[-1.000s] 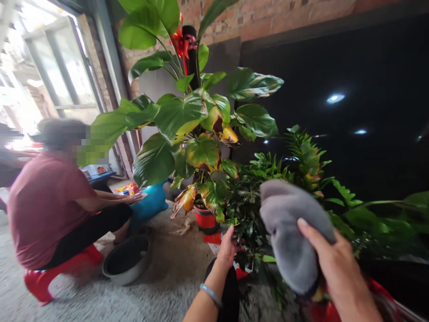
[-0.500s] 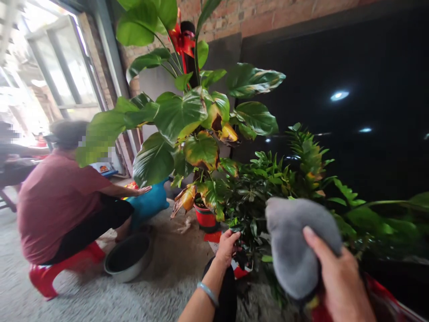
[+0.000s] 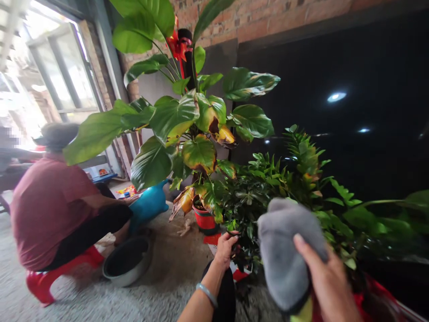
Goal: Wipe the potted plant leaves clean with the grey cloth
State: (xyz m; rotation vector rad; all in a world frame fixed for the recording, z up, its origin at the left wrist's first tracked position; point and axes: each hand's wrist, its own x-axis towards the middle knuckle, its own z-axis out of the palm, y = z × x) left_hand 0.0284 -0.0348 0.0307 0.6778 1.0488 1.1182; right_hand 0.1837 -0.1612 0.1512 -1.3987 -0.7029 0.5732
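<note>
Head view. Right hand: fingers closed on a soft grey cloth, thumb laid flat across its face; the cloth bunched, slightly blurred, held up in front of the potted greenery at lower right. Left hand: fingers bent and narrowly spaced, at the edge of a dark-leaved plant; whether they pinch a leaf, cannot tell. Pale bracelet on the left wrist.

Surface: rough grey floor, bearing a red pot with a large-leaved plant, several lower leaves yellowed and browned; a grey basin, left of the pot; a red stool, occupied by a person in a pink shirt, near a rounded blue object.

Room: brick wall above a glossy dark panel, light spots reflected; bright framed window, upper left.
</note>
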